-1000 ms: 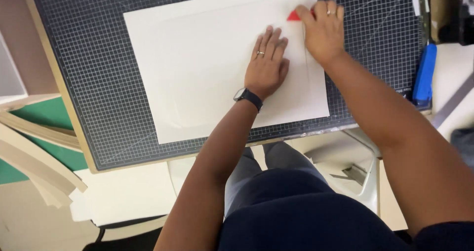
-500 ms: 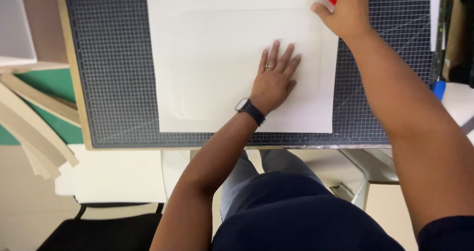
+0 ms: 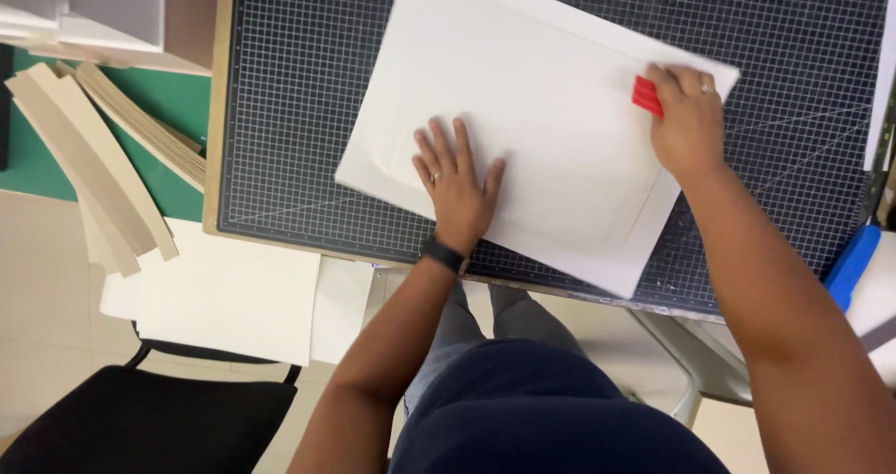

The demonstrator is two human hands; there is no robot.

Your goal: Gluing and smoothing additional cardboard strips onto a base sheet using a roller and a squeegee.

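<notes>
White board (image 3: 523,110), a big sheet, lies flat and turned at an angle on a dark gridded cutting mat (image 3: 299,110), with a raised rectangular outline showing under its surface. Left hand (image 3: 457,189) is pressed palm-down on the near-left part of the sheet, fingers spread and pointing away, a ring on one finger and a dark watch (image 3: 441,254) on the wrist, so it's open and flat, not gripping anything. Right hand (image 3: 686,119) sits at the far-right edge of the sheet with its fingers curled tight around a small red tool (image 3: 646,95), which pokes out on the left of the fingers and touches the sheet. Off the mat to the left there's a fanned stack of tan cardboard strips (image 3: 103,157) on a green surface (image 3: 177,194), and a few loose pale sheets (image 3: 224,292) hang over the near edge. A black chair seat (image 3: 140,423) sits low at the near left, and something blue (image 3: 851,264) peeks in at the right edge, can't really tell what it is.
</notes>
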